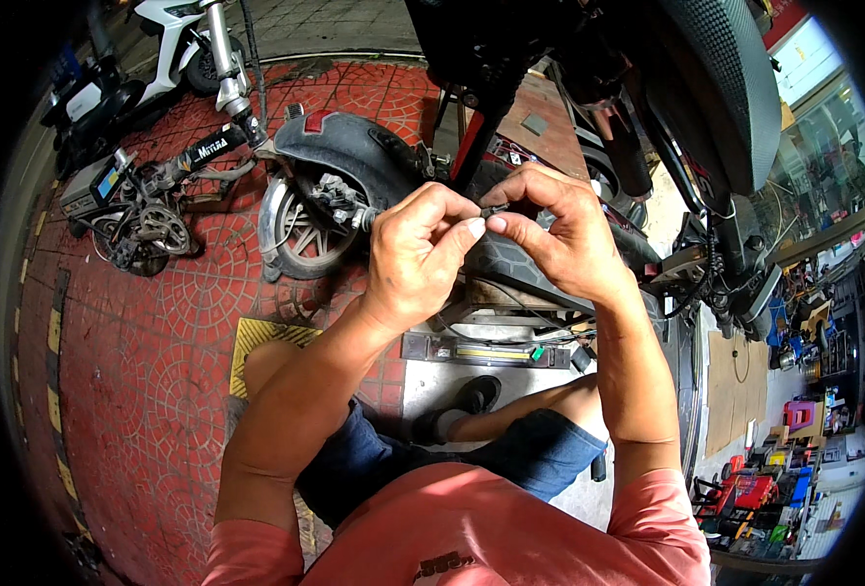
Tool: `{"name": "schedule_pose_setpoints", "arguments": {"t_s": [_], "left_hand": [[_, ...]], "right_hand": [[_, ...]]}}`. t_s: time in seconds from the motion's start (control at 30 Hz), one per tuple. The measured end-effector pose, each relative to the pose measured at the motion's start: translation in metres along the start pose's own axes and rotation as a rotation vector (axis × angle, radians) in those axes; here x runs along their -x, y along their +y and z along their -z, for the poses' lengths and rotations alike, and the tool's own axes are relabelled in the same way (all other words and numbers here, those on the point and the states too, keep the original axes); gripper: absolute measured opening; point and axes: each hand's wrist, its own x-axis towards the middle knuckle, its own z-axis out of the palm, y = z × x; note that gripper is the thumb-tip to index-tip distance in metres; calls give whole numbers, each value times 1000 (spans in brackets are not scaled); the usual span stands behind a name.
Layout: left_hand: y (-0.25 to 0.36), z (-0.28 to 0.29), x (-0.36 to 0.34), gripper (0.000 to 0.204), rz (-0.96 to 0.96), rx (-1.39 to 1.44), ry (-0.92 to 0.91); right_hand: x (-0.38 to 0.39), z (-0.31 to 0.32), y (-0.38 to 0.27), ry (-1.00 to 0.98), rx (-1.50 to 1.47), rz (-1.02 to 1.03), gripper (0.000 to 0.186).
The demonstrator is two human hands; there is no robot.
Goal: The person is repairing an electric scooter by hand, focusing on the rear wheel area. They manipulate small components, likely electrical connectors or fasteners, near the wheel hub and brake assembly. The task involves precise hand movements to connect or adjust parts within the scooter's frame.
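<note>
Both hands meet in front of me, above an electric scooter's dark deck with a hexagon-like pattern. My left hand is closed, thumb and forefinger pinched together at the tips. My right hand pinches from the other side. Between the fingertips sits a small dark piece, too small to name and partly covered by the fingers. To the left of my left hand is a wheel under a black fender with a red reflector.
A long bar with a yellow strip lies below the deck. Left stand a folded bicycle-like frame and a white scooter on red paving. A large black textured seat overhangs at upper right. Tools and boxes crowd the right.
</note>
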Motion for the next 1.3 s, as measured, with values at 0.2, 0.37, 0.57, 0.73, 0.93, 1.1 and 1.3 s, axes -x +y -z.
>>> {"name": "schedule_pose_setpoints", "arguments": {"t_s": [0.2,0.37,0.57,0.73,0.93,1.1,1.3], "left_hand": [[-2,-2,1,5,8,-7,13],[2,-1,1,5,21,-34,-12],[-2,-4,2,8,23,0,-10],[-5,-5,5,8,174,85,-29],[-10,-7,7,4,178,150,11],[-6,-8,7,4,143,105,-18],[-9,-7,8,5,126,89,-18]], "right_hand": [[0,0,1,-6,-14,-12,15],[2,1,0,-12,-24,-28,13],[5,0,4,1,-40,-10,12],[10,0,10,14,-13,-39,12],[9,-3,11,28,-19,-8,13],[13,-3,11,29,33,-50,14],[14,-6,13,17,51,-76,19]]}}
